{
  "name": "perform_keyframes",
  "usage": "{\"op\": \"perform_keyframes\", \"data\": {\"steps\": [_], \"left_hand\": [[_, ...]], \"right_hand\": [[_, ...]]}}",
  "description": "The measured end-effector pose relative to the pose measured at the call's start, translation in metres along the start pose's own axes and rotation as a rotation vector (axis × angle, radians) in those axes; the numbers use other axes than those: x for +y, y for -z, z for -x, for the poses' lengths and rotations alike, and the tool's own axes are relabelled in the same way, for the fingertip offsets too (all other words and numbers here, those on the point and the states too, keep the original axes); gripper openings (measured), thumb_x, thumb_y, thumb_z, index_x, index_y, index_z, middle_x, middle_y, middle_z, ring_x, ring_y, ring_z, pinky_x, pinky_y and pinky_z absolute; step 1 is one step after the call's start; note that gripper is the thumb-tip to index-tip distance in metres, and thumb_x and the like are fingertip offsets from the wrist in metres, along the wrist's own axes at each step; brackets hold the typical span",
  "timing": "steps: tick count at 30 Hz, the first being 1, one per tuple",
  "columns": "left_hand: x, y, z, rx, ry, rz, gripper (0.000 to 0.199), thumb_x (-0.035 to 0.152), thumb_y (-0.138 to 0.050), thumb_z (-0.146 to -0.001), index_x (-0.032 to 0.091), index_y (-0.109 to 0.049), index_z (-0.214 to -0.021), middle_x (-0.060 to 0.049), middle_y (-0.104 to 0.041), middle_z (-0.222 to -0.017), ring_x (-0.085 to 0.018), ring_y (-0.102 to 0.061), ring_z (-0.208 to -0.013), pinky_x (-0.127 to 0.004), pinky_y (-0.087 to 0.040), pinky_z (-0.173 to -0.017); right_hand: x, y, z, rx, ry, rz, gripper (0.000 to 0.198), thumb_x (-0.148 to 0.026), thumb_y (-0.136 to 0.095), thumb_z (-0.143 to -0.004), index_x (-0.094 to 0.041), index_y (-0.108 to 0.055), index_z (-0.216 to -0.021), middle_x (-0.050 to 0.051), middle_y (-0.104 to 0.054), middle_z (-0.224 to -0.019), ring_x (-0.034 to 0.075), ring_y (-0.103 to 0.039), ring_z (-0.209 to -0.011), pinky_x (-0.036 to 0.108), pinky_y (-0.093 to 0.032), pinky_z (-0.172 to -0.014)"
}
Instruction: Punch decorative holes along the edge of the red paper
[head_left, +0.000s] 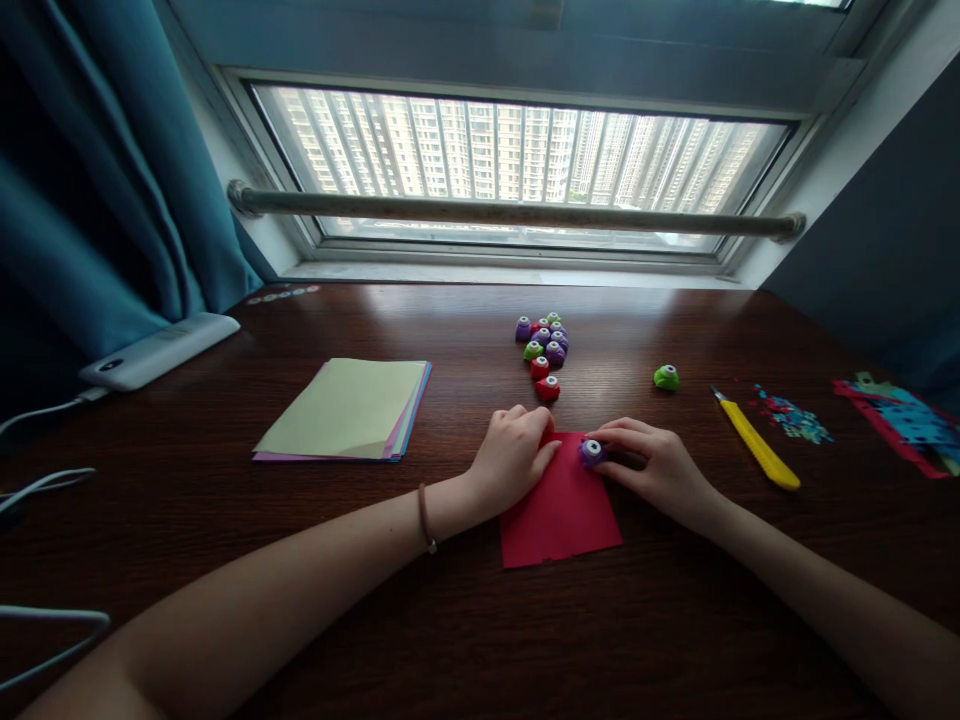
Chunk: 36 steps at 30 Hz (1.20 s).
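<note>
A red sheet of paper (pixel 559 515) lies on the dark wooden table in front of me, with small notches along its near edge. My left hand (pixel 516 455) is closed at the sheet's far left edge, fingers curled and thumb on the paper. A small purple craft punch (pixel 592 453) sits at the sheet's far right edge, pinched between thumb and fingers of my right hand (pixel 652 465). Beyond my hands is a cluster of purple, green and red punches, including a red punch (pixel 548 388). Farther right stands a lone green punch (pixel 666 377).
On the left are a stack of coloured paper (pixel 345 410), a white device (pixel 161 350) and white cables (pixel 52 480). To the right lie a yellow craft knife (pixel 757 440), tiny paper cut-outs (pixel 795 415) and punched paper sheets (pixel 907 415). A window with a metal rail (pixel 517 210) is behind.
</note>
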<state>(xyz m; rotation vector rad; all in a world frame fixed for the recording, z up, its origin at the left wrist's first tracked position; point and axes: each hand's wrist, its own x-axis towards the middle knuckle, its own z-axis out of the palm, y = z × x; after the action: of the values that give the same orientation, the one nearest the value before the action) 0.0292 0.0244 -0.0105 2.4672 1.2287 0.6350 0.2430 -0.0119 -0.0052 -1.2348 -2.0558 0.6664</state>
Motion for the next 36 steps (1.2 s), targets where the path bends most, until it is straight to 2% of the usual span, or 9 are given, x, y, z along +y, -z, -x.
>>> {"op": "perform_keyframes", "data": {"steps": [16, 20, 27, 31, 33, 36], "left_hand": [[0.006, 0.004, 0.003, 0.071, 0.007, -0.166, 0.021, 0.036, -0.04, -0.089, 0.021, -0.054, -0.094, -0.001, -0.058, -0.094, -0.02, -0.046, -0.091, -0.037, -0.034, -0.077], [0.009, 0.005, 0.006, 0.049, -0.033, -0.182, 0.022, 0.036, -0.043, -0.087, 0.02, -0.055, -0.096, -0.004, -0.057, -0.096, -0.022, -0.045, -0.092, -0.037, -0.035, -0.078], [0.012, 0.007, 0.01, 0.012, -0.112, -0.278, 0.026, 0.036, -0.04, -0.087, 0.019, -0.057, -0.097, -0.007, -0.055, -0.098, -0.024, -0.045, -0.094, -0.039, -0.037, -0.077], [0.011, 0.006, 0.01, 0.044, -0.137, -0.269, 0.03, 0.036, -0.04, -0.088, 0.018, -0.054, -0.108, -0.007, -0.054, -0.112, -0.025, -0.045, -0.102, -0.04, -0.038, -0.082], [0.011, 0.006, 0.01, 0.102, -0.189, -0.257, 0.035, 0.035, -0.038, -0.089, 0.017, -0.049, -0.117, -0.007, -0.05, -0.123, -0.025, -0.041, -0.112, -0.041, -0.036, -0.09], [0.01, 0.007, 0.011, 0.183, -0.304, -0.279, 0.041, 0.034, -0.036, -0.091, 0.018, -0.04, -0.128, -0.004, -0.039, -0.138, -0.025, -0.025, -0.13, -0.045, -0.023, -0.105]], "right_hand": [[0.0, -0.002, 0.001, -0.008, -0.042, -0.119, 0.035, -0.023, -0.065, -0.075, -0.019, -0.057, -0.11, 0.002, -0.054, -0.103, 0.012, -0.056, -0.091, 0.023, -0.051, -0.081], [0.001, -0.003, 0.001, -0.002, -0.067, -0.163, 0.042, -0.021, -0.063, -0.076, -0.019, -0.051, -0.116, 0.003, -0.056, -0.101, 0.012, -0.057, -0.089, 0.025, -0.052, -0.082], [-0.003, -0.003, 0.001, 0.0, -0.07, -0.15, 0.042, -0.024, -0.062, -0.077, -0.018, -0.051, -0.117, 0.005, -0.057, -0.102, 0.014, -0.058, -0.09, 0.027, -0.052, -0.082], [-0.002, -0.003, 0.001, 0.018, -0.06, -0.163, 0.043, -0.028, -0.062, -0.078, -0.019, -0.049, -0.118, 0.005, -0.055, -0.106, 0.013, -0.057, -0.093, 0.026, -0.051, -0.084], [-0.003, -0.002, 0.001, 0.039, -0.007, -0.084, 0.04, -0.029, -0.06, -0.08, -0.02, -0.049, -0.118, 0.005, -0.053, -0.109, 0.012, -0.055, -0.094, 0.025, -0.05, -0.083], [-0.006, 0.0, 0.004, 0.052, 0.14, 0.217, 0.038, -0.029, -0.056, -0.083, -0.02, -0.05, -0.12, 0.006, -0.049, -0.108, 0.014, -0.05, -0.095, 0.028, -0.047, -0.083]]}}
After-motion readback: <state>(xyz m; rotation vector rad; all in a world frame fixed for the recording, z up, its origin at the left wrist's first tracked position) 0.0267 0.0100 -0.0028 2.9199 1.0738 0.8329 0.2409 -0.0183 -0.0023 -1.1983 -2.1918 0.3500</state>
